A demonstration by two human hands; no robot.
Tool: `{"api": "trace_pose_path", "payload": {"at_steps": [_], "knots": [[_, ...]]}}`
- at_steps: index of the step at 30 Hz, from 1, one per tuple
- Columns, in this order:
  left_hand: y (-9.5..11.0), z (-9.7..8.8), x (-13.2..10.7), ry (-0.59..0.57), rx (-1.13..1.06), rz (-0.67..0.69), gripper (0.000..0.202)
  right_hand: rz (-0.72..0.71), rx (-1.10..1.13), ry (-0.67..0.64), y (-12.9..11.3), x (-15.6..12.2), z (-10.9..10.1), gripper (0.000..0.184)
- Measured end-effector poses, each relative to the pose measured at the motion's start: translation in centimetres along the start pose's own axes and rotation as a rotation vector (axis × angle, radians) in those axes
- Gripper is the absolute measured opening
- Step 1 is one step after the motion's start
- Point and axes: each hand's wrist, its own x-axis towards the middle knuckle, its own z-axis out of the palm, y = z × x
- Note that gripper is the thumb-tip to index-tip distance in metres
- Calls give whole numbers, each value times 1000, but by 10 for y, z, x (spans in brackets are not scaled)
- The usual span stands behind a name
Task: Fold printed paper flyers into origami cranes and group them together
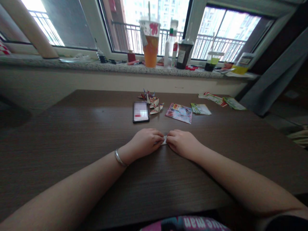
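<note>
My left hand [145, 141] and my right hand [183, 142] rest side by side on the dark wooden table [72, 134], fingers curled. Between them they pinch a small folded piece of paper [164, 140], of which only a white corner shows. A silver bangle [119, 158] circles my left wrist. Beyond the hands lies a phone [141, 112] face up, with a little heap of folded paper cranes [151, 101] just behind and right of it.
Printed paper sheets lie on the table: a colourful one [179, 113], a green stack [201, 109] and more [221, 100] at the far right. On the stone windowsill [72, 64] stand an orange drink cup [150, 43], a bottle [171, 45], a dark cup [184, 54] and other items.
</note>
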Motion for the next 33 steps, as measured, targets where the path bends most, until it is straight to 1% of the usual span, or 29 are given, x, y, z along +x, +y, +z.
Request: {"api": "trace_pose_path", "payload": {"at_steps": [4, 8, 12, 15, 20, 24, 29, 33], "knots": [[0, 1, 0, -5, 3, 3, 24, 31, -52, -18, -6, -2, -2, 17], [-1, 1, 0, 9, 8, 20, 22, 19, -112, -10, -8, -3, -2, 16], [-4, 1, -1, 6, 7, 29, 21, -23, -154, 36, 0, -1, 1, 11], [-7, 1, -3, 7, -19, 34, 20, -105, -155, 64, 10, 2, 6, 13], [-9, 4, -4, 59, -89, 53, 13, -79, -86, 87, 18, 4, 12, 23], [-8, 5, -3, 21, -83, 47, 13, -54, -16, 49, 16, 3, 9, 22], [-7, 2, -3, -13, -90, 26, 21, -2, 65, 22, 16, 0, 3, 21], [-7, 1, -4, -2, -115, 54, 28, 29, 109, 55, 21, -1, 7, 21]]}}
